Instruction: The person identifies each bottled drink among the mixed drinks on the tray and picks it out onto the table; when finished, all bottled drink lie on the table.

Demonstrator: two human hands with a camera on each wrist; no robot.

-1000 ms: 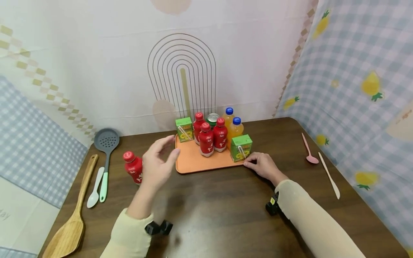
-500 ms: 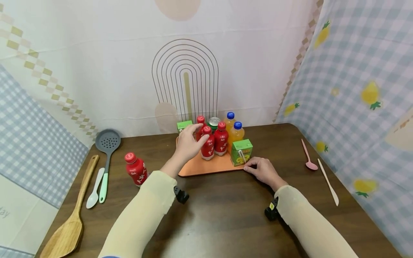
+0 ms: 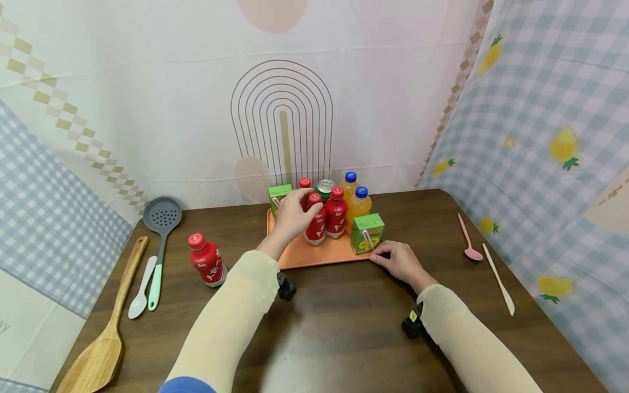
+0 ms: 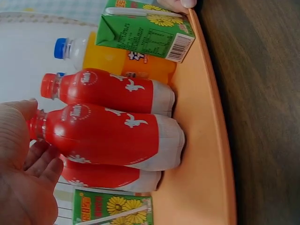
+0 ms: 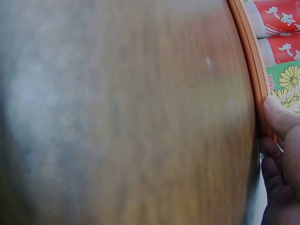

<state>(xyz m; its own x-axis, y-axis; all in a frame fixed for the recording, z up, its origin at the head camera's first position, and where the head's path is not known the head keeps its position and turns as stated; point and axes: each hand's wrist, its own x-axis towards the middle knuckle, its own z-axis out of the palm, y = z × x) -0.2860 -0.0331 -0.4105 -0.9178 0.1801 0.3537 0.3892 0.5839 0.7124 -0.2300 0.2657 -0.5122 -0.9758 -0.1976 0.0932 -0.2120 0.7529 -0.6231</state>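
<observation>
The person's left hand (image 3: 291, 219) was over a shallow orange rectangular tray (image 3: 310, 256), thumb and fingers curved and slightly parted, one to each side of the cap of the nearest red-and-white plastic bottle (image 3: 315, 228); whether they pressed on it could not be told. That bottle stood upright on the tray. The right hand (image 3: 400, 263) pinched the tray's rim at its four o'clock corner, thumb on the rim and fingers bent at the outer edge.

Just inside that corner stood a green drink carton with yellow flowers and a white straw (image 3: 367, 233). From the nearest bottle, a matching red bottle (image 3: 336, 215) stood at two o'clock, another (image 3: 305, 183) at eleven, and a green can with a silver top (image 3: 325, 187) at one. Two clear bottles of orange drink with blue caps (image 3: 361, 206) stood at two o'clock, farther off. A lone red bottle (image 3: 208, 265) stood on the dark brown wooden table (image 3: 344, 327), apart from the tray, between its eight and nine o'clock.
</observation>
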